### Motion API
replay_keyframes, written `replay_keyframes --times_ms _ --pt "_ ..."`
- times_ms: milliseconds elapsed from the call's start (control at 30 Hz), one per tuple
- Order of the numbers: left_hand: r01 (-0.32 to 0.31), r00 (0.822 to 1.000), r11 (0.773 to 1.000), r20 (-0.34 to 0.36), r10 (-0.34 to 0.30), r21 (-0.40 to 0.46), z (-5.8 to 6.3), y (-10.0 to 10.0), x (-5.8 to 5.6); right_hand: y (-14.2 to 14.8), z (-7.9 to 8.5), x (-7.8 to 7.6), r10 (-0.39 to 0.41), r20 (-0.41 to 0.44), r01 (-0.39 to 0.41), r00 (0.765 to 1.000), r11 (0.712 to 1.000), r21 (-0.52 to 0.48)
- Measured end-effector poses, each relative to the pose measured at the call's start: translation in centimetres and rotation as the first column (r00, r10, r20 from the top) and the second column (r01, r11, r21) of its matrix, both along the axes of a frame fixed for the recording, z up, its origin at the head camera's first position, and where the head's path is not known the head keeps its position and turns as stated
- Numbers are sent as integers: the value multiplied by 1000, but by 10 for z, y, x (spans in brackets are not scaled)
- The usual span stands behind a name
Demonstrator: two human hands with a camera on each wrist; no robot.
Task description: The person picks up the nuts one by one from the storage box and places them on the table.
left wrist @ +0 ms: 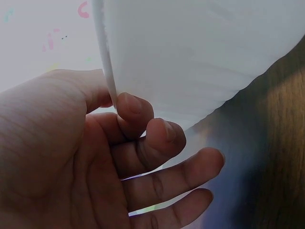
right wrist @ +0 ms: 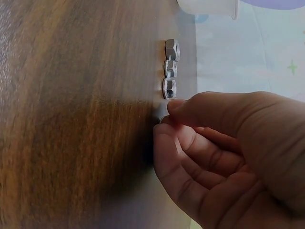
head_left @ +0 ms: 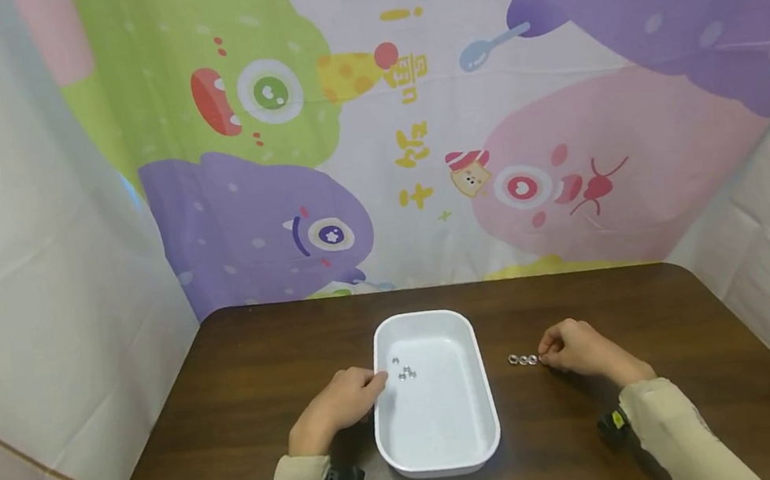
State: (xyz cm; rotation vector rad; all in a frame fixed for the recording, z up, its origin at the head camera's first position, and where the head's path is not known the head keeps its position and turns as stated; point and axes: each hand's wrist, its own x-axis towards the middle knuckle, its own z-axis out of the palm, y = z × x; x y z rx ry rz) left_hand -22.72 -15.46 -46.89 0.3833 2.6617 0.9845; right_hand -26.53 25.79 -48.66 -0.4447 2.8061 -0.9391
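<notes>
A white rectangular tray (head_left: 443, 439) stands on the table with several small metal nuts (head_left: 407, 372) lying in its left part. My left hand (head_left: 346, 399) grips the tray's left rim, thumb over the edge; the left wrist view shows the index and middle fingertips (left wrist: 167, 136) against the outer wall. To the right of the tray, three hex nuts (right wrist: 170, 69) sit in a short row. At the row's near-hand end, my right hand (head_left: 575, 346) pinches a small nut between thumb and forefinger, close over the table. The fingertips hide most of that nut.
The dark brown wooden table (head_left: 262, 349) has rounded far corners. Behind it hangs a cloth (head_left: 429, 251) printed with cartoon monsters, and pale cloth walls close in both sides. A black wrist camera (head_left: 613, 424) is worn under each sleeve cuff.
</notes>
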Motion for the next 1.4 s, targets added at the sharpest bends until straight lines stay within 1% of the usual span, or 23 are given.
replay_keyframes --times_ms 200,367,567,667,767,967,1133,1267,1400 --pt "3 1000 1000 -3 -3 2 1 2 2 2 -1 1 3 5 -3 1000 1000 9" --pt "1 1000 1000 0 -1 -7 1 3 3 2 -2 2 5 -11 -5 1000 1000 31" --pt "-11 1000 1000 -8 11 -14 3 3 3 2 -3 0 12 -30 -11 999 999 38" --pt "-14 1000 1000 0 14 -14 4 4 3 3 -4 -1 13 -42 -11 999 999 42" --pt "-10 1000 1000 4 10 -16 4 4 3 3 -5 -1 10 -36 -8 999 999 38" --pt "-4 1000 1000 -13 4 -12 4 3 1 6 -3 -1 23 -44 -22 999 1000 19" --pt "-8 1000 1000 5 8 -6 3 3 2 9 5 0 16 -47 -15 999 1000 25" --pt "-16 1000 1000 0 16 1 3 3 3 7 17 -1 17 -84 -15 996 1000 24" --pt "-20 1000 1000 -2 20 2 4 4 3 2 30 -3 23 -147 -20 989 999 26"
